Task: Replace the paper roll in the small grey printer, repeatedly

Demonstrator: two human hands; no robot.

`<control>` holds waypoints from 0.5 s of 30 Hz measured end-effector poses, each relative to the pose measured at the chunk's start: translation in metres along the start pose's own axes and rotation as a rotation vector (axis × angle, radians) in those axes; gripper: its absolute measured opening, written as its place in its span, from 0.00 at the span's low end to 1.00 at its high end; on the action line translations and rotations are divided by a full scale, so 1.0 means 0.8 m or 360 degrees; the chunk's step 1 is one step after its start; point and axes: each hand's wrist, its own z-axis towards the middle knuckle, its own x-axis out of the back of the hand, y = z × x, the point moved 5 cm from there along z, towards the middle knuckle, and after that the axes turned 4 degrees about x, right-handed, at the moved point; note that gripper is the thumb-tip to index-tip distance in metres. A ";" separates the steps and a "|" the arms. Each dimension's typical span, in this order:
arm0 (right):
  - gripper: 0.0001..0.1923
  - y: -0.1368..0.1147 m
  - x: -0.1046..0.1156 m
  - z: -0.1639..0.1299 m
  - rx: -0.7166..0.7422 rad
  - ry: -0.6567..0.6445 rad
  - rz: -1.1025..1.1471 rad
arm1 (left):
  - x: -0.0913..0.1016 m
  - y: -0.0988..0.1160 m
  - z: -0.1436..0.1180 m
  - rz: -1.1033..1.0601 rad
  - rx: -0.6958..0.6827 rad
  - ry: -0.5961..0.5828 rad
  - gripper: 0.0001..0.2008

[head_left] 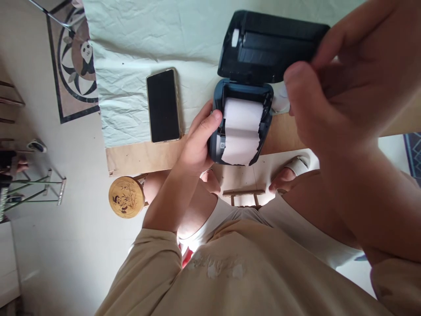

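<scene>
The table (138, 158), partly under a pale cloth (138, 48), carries a small dark printer (230, 131) with its lid (269, 44) open. The left hand (197, 142) grips the printer's left side, thumb just beside the paper roll (241, 131). The right hand (332, 83) hovers nearer to the camera, right of the roll — fingers curled together, holding nothing visible. A phone (163, 105) lies left of the left hand.
</scene>
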 end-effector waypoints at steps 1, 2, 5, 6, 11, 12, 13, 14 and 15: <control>0.07 0.000 0.003 0.001 0.0057 0.0088 -0.0085 | 0.000 0.000 0.000 -0.0008 0.0005 0.0010 0.11; 0.05 -0.001 0.004 0.002 0.0128 0.0139 -0.0169 | 0.000 0.000 -0.001 -0.0018 0.0009 0.0018 0.11; 0.04 -0.005 -0.001 0.001 0.0352 0.0081 -0.0335 | -0.001 0.001 -0.001 -0.0054 0.0014 0.0004 0.12; 0.03 -0.006 -0.006 0.001 0.0379 0.0001 -0.0393 | -0.002 0.001 -0.001 -0.0061 0.0018 -0.0008 0.12; 0.08 -0.011 -0.023 -0.001 0.0224 -0.0368 -0.0900 | 0.002 0.000 -0.002 0.0033 0.0002 -0.0003 0.13; 0.09 -0.012 -0.025 -0.002 0.0197 -0.0430 -0.0935 | 0.002 0.000 -0.002 0.0069 -0.0016 -0.0008 0.13; 0.09 -0.012 -0.027 -0.003 0.0163 -0.0507 -0.0961 | 0.002 0.001 -0.002 0.0101 -0.0037 -0.0019 0.13; 0.09 -0.012 -0.030 -0.004 0.0129 -0.0597 -0.0981 | 0.002 0.002 -0.002 0.0127 -0.0055 -0.0031 0.13; 0.09 -0.010 -0.031 -0.004 0.0094 -0.0678 -0.1004 | 0.001 0.002 -0.003 0.0147 -0.0068 -0.0033 0.13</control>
